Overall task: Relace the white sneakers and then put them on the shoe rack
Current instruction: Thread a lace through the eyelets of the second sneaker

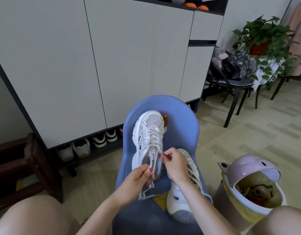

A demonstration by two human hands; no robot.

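A white sneaker [149,133] lies toe-away on a blue plastic chair [183,126], its lace crossed through most eyelets. My left hand [138,178] pinches one lace end near the heel, and the loose lace [146,192] trails below it. At the top eyelet on the right side, my right hand [173,165] pinches the other lace end. A second white sneaker [182,199] lies on the chair under my right wrist, partly hidden. The shoe rack [88,148] is the open bottom shelf of the white cabinet, at the left.
Several shoes [98,141] stand on the cabinet's bottom shelf. A pink-lidded bin [248,187] stands to the right. A dark wooden stool [27,167] is at the left. A black chair [234,92] with a bag and a potted plant [263,38] stand at the back right. My knees frame the bottom.
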